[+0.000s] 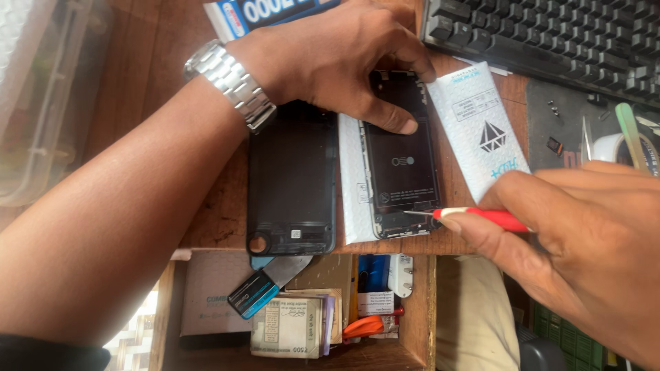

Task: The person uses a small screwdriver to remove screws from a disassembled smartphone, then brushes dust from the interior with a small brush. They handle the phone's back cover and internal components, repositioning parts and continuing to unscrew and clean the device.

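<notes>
An opened phone (401,168) lies face down on a white padded sheet (352,199) on the wooden desk, its dark battery showing. My left hand (337,58), with a metal watch at the wrist, presses down on the phone's upper part, thumb on the battery. My right hand (584,233) grips a red-handled screwdriver (481,218), and the tip touches the phone's lower end. The removed black back cover (291,182) lies just left of the phone, inside up.
A white packet (481,124) with a diamond mark leans beside the phone. A black keyboard (550,41) is at top right, with tape and tweezers (619,137) below it. An open drawer (309,316) under the desk edge holds banknotes, cards and small tools. A clear plastic box (41,103) stands left.
</notes>
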